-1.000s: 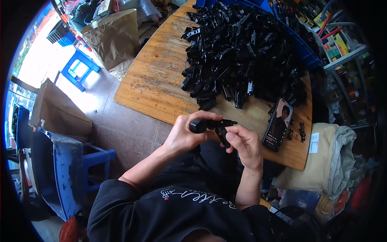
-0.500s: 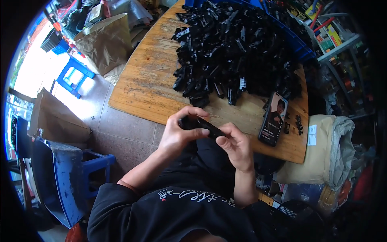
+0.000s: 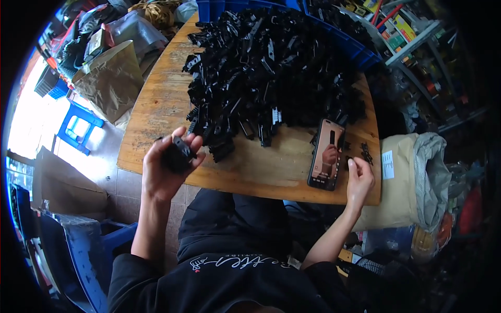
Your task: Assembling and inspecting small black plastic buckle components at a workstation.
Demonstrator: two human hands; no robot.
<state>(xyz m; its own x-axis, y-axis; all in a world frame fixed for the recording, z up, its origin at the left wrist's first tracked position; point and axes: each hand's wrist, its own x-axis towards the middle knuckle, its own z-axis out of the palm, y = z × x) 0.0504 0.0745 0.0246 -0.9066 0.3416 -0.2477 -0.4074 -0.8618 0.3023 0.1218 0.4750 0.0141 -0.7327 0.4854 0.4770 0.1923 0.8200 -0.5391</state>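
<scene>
My left hand (image 3: 169, 167) is raised off the table's left front edge, its fingers curled round a dark black plastic part (image 3: 180, 154). The part's exact kind does not show. To the right of the phone, my right hand (image 3: 361, 180) is over the table's right front corner with thumb and fingertips pinched together. Whatever they hold, if anything, is too small to make out. Just beyond those fingertips lie several small black pieces (image 3: 366, 152). A large heap of similar black plastic parts (image 3: 261, 73) covers the far middle of the table.
A phone (image 3: 327, 155) with a lit screen lies on the wooden table (image 3: 151, 112). Blue crates (image 3: 344, 39) border the heap at the back and right. A paper sack (image 3: 399, 182) stands by the right edge. Blue stools (image 3: 78, 128) and cardboard are at left.
My hands have come apart. The left moved left with the black part; the right let go of it and moved right to the small pieces. The view shifted and the phone's picture changed.
</scene>
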